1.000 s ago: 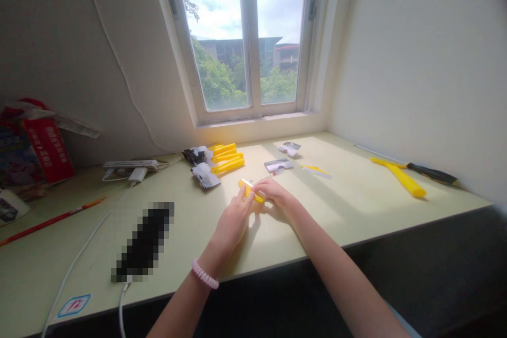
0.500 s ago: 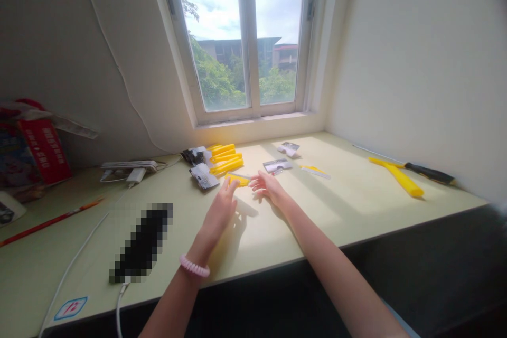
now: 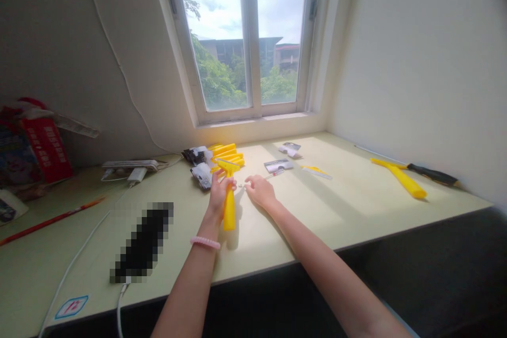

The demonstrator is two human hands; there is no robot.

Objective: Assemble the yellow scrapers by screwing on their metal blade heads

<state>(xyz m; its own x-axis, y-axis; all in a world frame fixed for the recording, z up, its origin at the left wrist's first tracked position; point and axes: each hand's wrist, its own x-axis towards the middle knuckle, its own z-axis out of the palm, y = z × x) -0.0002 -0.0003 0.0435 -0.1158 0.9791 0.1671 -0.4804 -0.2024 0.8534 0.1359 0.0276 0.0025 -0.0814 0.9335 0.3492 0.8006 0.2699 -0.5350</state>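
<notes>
My left hand (image 3: 217,196) is closed around a yellow scraper (image 3: 229,214). Its wide head with a thin blade edge points toward the window, and the handle hangs toward me. My right hand (image 3: 261,191) rests low at the tabletop with its fingers curled together; whatever is between the fingertips is too small to tell. Just left of those fingertips lie tiny bits (image 3: 240,186), perhaps screws. A small screwdriver (image 3: 275,174) with a clear reddish handle lies behind the right hand.
More yellow scrapers (image 3: 225,152) in card packaging are piled at the back. Opened cards (image 3: 278,165), a yellow-edged blade piece (image 3: 317,171), another yellow scraper (image 3: 404,179) and a black-handled screwdriver (image 3: 433,174) lie rightward. A power strip (image 3: 129,165) and blurred dark device (image 3: 142,243) are left.
The left hand has turned the scraper upright, so its handle now points toward me. My right hand has left the scraper and come down to the tabletop beside the tiny bits.
</notes>
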